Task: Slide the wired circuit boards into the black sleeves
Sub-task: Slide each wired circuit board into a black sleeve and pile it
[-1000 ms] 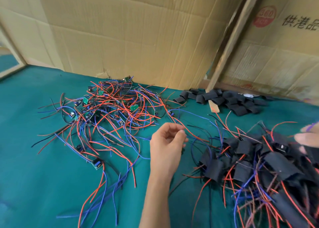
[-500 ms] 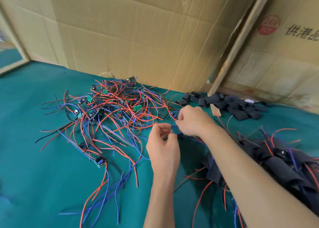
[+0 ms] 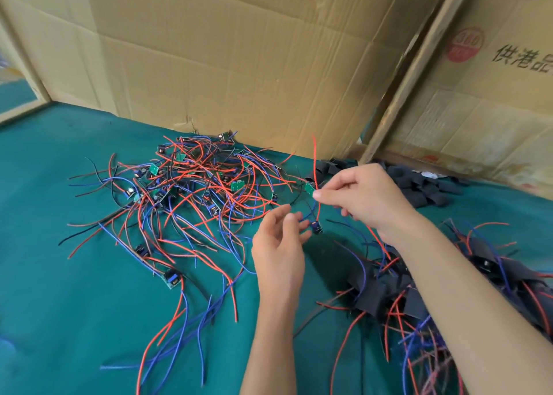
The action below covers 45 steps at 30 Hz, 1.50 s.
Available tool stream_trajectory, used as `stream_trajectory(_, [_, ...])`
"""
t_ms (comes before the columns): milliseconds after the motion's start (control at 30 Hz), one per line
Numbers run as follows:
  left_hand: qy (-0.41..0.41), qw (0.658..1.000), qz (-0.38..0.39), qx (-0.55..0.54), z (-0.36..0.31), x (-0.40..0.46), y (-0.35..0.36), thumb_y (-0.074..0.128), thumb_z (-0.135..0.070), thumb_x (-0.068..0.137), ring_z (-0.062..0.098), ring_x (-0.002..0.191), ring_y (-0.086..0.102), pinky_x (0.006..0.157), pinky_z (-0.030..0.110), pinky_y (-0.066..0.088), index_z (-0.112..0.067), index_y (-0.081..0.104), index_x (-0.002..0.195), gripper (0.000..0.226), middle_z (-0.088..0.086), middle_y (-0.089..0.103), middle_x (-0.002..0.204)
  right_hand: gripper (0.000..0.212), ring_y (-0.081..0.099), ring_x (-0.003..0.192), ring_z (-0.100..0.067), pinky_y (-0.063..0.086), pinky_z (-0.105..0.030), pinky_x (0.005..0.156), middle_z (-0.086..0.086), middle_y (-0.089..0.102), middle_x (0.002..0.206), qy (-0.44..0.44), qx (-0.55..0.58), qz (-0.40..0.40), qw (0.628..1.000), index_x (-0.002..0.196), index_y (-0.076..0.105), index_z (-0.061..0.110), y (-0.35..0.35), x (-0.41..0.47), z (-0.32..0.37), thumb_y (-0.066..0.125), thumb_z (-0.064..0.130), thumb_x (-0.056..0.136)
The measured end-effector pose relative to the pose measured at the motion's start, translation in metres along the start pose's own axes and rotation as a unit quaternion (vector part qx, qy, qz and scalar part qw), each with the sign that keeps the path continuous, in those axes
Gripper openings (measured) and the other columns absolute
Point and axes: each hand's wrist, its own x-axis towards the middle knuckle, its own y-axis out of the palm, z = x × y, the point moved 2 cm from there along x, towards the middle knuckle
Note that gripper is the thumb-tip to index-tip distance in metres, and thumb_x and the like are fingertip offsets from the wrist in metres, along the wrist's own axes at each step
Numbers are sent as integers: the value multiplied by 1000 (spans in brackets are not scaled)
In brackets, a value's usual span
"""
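On green table cloth (image 3: 59,275), far left, tangle of wired circuit boards (image 3: 191,191) lying loose. We are holding left hand (image 3: 281,245) open, fingers apart, gripping nothing. Right hand (image 3: 365,197) pinching one green board (image 3: 309,188), red wire (image 3: 315,167) sticking up. Empty black sleeves (image 3: 419,185) lying behind; sleeved boards (image 3: 389,293) piling at right.

Bright, even light; soft shadows; slight motion blur; wide-angle bending at the edges.
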Motion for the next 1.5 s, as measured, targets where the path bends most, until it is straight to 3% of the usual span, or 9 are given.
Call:
stream_trajectory(100, [-2,1000,15,-26,-4,0,0,51,-14,105,16,84,74,67,28,60,-6,69,106,20,11,75,97,10,56,58,-10,49,-36,62,-7,70,65,-47,22,2,999,71,79,22,2,-18,7,86,27,78])
stream_trajectory(233, [-22,996,69,-61,-7,-2,1,43,-25,108,21,83,72,63,28,56,-5,70,86,40,16,76,91,7,52,50,-1,42,-18,58,14,60,50,-137,-90,-2,986,76,78,23,16,-43,11,79,19,81])
stream_trajectory(300, [-40,991,82,-93,-8,-1,0,45,-26,107,19,75,71,59,26,55,-13,74,77,44,14,75,83,7,51,56,-9,43,-25,61,10,52,50,-177,-175,-13,968,85,79,23,16,-51,11,73,20,85])
stream_trajectory(467, [-41,993,97,-56,-8,2,-2,59,-25,89,17,84,68,66,33,50,-15,76,98,22,6,73,86,12,64,88,-36,34,-36,62,-2,68,89,-250,-412,-9,876,95,66,22,20,-64,15,54,24,91])
stream_trajectory(667, [5,995,89,-36,-9,2,-8,58,-10,100,11,74,65,63,25,50,-5,69,105,14,0,72,81,8,66,84,-35,38,-37,59,-1,70,86,-288,-413,13,864,99,62,21,21,-71,20,58,26,93])
stream_trajectory(900, [-85,968,59,-227,-16,3,-6,39,0,97,17,73,71,61,18,54,-8,63,93,26,14,76,94,33,60,93,-19,50,-37,93,10,71,100,-133,-269,116,947,113,67,41,-12,-26,13,48,61,96])
stream_trajectory(1133, [-103,983,72,-130,-14,1,-6,35,-2,97,15,56,64,50,20,45,-11,62,86,30,7,68,75,20,59,109,-31,51,-37,91,-12,68,120,54,-391,84,915,111,66,17,-60,67,-43,59,29,96])
stream_trajectory(1367, [-82,989,112,-57,-9,1,-3,36,0,90,17,50,54,39,21,30,-13,55,76,26,7,60,64,66,54,128,-36,51,-44,103,-14,55,143,178,-278,0,944,154,34,14,-54,91,-82,60,42,99])
stream_trajectory(1500, [-56,988,140,-16,-5,-1,-1,42,-10,100,17,51,51,42,22,28,-23,65,67,42,6,58,62,53,59,118,-37,55,-42,95,-16,62,130,183,-233,-72,952,139,52,11,-48,93,-88,69,30,93])
